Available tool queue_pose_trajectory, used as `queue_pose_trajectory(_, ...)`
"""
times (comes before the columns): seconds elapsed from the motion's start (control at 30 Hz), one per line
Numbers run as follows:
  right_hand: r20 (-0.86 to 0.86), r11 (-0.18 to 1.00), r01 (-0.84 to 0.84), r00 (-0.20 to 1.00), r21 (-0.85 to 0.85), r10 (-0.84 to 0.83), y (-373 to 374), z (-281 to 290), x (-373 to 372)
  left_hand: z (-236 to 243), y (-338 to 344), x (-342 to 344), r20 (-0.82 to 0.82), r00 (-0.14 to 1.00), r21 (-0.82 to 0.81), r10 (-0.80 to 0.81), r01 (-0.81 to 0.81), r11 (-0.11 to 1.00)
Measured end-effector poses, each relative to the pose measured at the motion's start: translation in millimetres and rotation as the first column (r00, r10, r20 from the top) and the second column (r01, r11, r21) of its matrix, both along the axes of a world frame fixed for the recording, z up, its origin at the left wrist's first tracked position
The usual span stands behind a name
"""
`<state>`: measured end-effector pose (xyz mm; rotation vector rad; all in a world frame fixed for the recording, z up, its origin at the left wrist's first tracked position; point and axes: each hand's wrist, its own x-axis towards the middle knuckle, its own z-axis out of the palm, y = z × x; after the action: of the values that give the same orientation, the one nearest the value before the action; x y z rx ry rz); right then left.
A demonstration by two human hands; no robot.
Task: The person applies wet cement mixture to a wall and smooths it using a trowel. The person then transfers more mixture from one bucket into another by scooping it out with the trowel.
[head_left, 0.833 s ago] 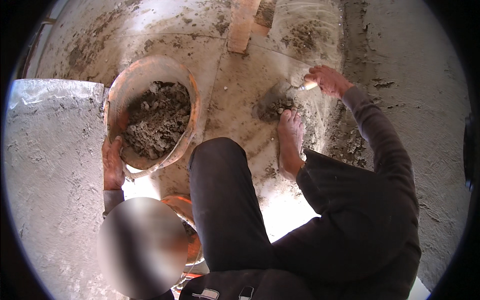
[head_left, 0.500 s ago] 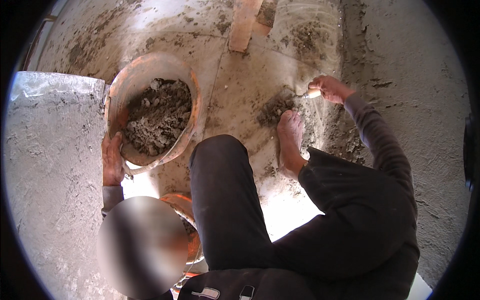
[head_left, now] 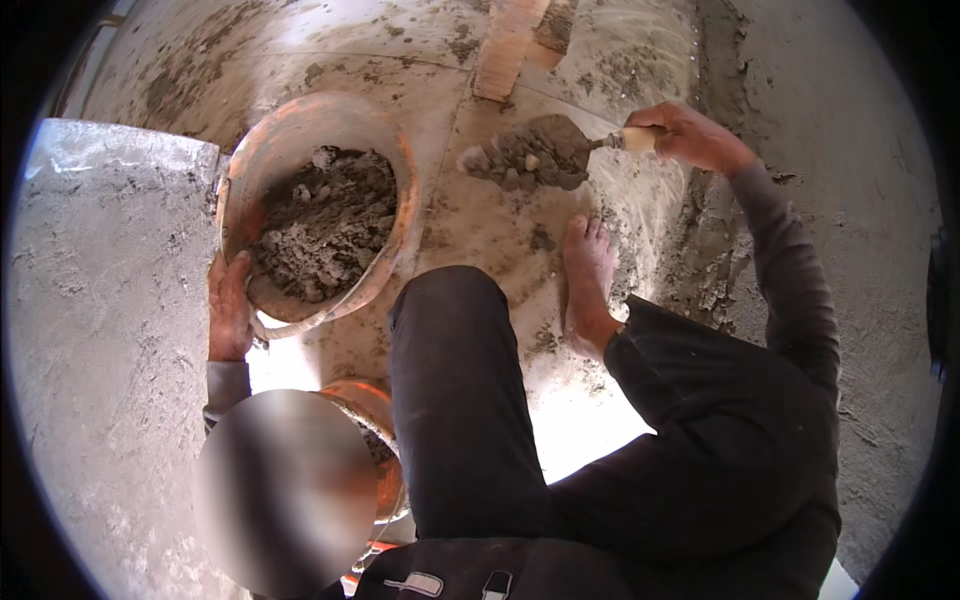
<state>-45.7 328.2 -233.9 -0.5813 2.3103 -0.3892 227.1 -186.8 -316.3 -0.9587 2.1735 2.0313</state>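
Observation:
My right hand is closed round the pale wooden handle of a trowel. On its blade lies a heap of grey mortar with small stones, raised above the floor to the right of a bucket. My left hand grips the near-left rim of that orange, mortar-smeared bucket, thumb over the edge and fingers hidden outside. The bucket tilts and holds crumbly grey mortar.
A second orange bucket stands by my left knee, partly hidden. Wooden boards lie on the mortar-spotted floor ahead. Rough grey cement walls flank me left and right. My bare foot rests near the trowel.
The trowel has moved up and left from beside my foot and now carries the mortar that lay there. My left hand keeps its hold on the bucket.

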Motion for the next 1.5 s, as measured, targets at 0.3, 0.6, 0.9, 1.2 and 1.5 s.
queue_pose_trajectory(0.3,-0.458,0.893,-0.237,0.888,-0.383,0.039,-104,35,39,12,14,-3,-0.059,0.998,-0.034,-0.030,0.028,0.999)
queue_pose_trajectory(0.6,-0.959,0.814,-0.576,0.187,0.069,0.214,-158,27,73,23,23,-12,0.001,0.998,-0.154,-0.065,0.065,0.986)
queue_pose_trajectory(0.9,-0.817,0.566,-0.781,0.131,0.264,0.561,-156,95,95,14,14,-4,-0.015,0.994,-0.208,-0.104,0.099,0.973)
queue_pose_trajectory(1.2,-0.837,0.591,-0.728,0.043,0.348,0.546,-203,63,84,13,14,-5,-0.025,0.997,-0.200,-0.070,0.063,0.978)
queue_pose_trajectory(1.5,-0.925,0.726,-0.657,0.116,0.202,0.363,-187,110,75,0,0,-4,-0.014,0.992,-0.137,-0.127,0.124,0.983)
